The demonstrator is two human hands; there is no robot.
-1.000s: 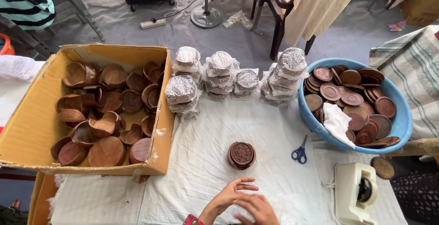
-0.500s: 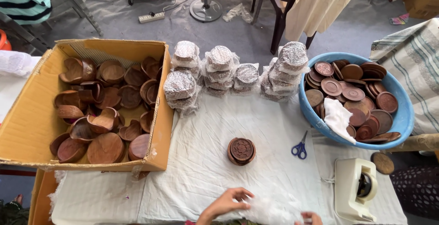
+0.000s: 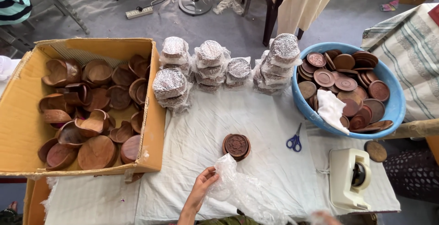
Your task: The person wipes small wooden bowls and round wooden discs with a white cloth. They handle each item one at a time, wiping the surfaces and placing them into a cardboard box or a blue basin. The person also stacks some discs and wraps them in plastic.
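Clear crinkled plastic wrap (image 3: 244,190) lies bunched on the white cloth (image 3: 274,161) at the near edge of the table, spreading from just below the carved wooden box toward the lower right. The left hand (image 3: 201,190) pinches the wrap's left edge, thumb and fingers closed together on the film, the wrist coming up from the bottom of the view. The right hand (image 3: 322,216) shows only as a blurred sliver at the bottom edge near the wrap's far end; whether it is closed on anything cannot be told.

Just above the wrap sits a small round wooden box with a carved lid (image 3: 236,146), alone on the cloth and not touching the hand. Blue-handled scissors (image 3: 294,141) lie to its right, and a cream tape dispenser (image 3: 350,179) stands nearer the right corner, with a single wooden disc (image 3: 376,151) beside it. Further back, stacks of wrapped round bundles (image 3: 210,65) stand in a row. A blue plastic tub (image 3: 395,106) on the right holds many carved wooden lids and a white rag (image 3: 330,109). A cardboard carton (image 3: 18,129) on the left is filled with plain wooden bowls (image 3: 96,151)
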